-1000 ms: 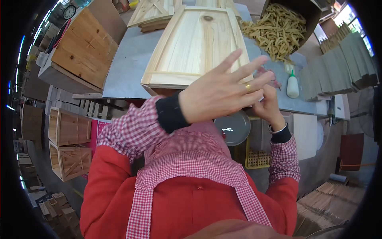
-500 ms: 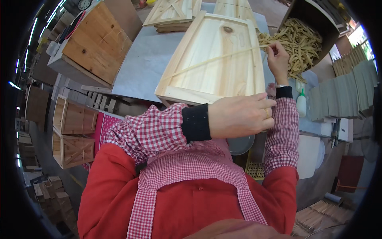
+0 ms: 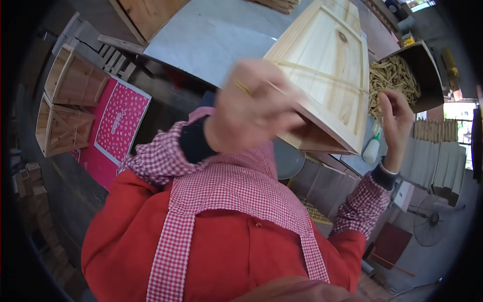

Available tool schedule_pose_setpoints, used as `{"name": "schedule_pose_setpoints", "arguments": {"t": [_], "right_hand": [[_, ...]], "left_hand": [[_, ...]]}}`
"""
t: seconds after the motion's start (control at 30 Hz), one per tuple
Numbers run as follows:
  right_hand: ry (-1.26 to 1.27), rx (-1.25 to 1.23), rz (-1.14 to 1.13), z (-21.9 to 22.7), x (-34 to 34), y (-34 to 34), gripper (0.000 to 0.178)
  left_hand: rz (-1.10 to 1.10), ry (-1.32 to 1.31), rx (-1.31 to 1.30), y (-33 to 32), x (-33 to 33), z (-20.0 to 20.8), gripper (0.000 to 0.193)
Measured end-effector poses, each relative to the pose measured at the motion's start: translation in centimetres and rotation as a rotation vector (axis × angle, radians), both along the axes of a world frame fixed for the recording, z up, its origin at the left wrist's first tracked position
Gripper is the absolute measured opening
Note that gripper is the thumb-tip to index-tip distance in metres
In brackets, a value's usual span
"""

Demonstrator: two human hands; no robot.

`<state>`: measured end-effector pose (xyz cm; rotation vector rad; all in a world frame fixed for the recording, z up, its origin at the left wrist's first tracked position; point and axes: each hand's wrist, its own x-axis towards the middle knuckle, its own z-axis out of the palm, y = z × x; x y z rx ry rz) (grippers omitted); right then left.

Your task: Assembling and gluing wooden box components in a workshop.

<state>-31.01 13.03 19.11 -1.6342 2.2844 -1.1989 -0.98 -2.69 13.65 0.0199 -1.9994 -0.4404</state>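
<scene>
A pale wooden box (image 3: pixel 329 43) with tapered, framed sides lies on the worktable, its dark hollow end facing me. Across its top panel runs a tan elastic band (image 3: pixel 322 76), reaching both long edges. My left hand (image 3: pixel 256 108), smeared by motion, is in front of the box's near left edge; whether its fingers hold anything is unclear. To the right of the box my right hand (image 3: pixel 396 121) is raised, apart from the wood, with thumb and curved fingers spread and nothing visible between them. Just beyond it, a heap of tan elastic bands (image 3: pixel 395 75) fills a dark carton (image 3: pixel 427 75).
A white bottle with a green tip (image 3: pixel 371 150) lies on the table (image 3: pixel 201 43) near my right wrist. Grey stacked panels (image 3: pixel 435 163) stand at right. Two wooden crates (image 3: pixel 70 123) and a pink printed sheet (image 3: pixel 121 116) are at left; a round grey stool (image 3: pixel 291 160) is below the box.
The view has turned, and the wooden box sits further right with its near end showing. My right hand has let go of the band, now stretched over the box. My left hand has moved left.
</scene>
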Motion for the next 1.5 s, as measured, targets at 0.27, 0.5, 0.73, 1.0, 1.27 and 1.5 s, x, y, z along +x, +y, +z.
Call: {"name": "schedule_pose_setpoints", "arguments": {"t": [0.27,0.5,0.73,1.0,1.27,1.5], "right_hand": [[0.532,0.147,0.648,1.9,8.8,-11.2,0.016],[0.509,0.157,0.584,2.3,1.9,-17.6,0.017],[0.397,0.197,0.594,-0.3,2.3,-16.5,0.019],[0.482,0.138,0.49,-2.1,-0.5,-18.5,0.019],[0.326,0.058,0.434,2.2,-4.1,-16.1,0.028],[0.452,0.015,-0.298,-7.6,-21.5,-7.6,0.02]], "left_hand": [[-0.251,-0.074,1.033,-2.0,1.4,-3.9,0.033],[-0.403,-0.175,1.106,-3.8,0.9,-4.2,0.033],[-0.396,-0.145,1.132,-4.0,-0.3,-4.7,0.046],[-0.331,-0.188,0.894,-4.2,-1.6,-3.5,0.049],[-0.187,-0.238,0.628,-4.9,-1.0,-2.8,0.049],[-0.113,-0.264,0.575,-5.3,-0.9,-3.2,0.052]]}}
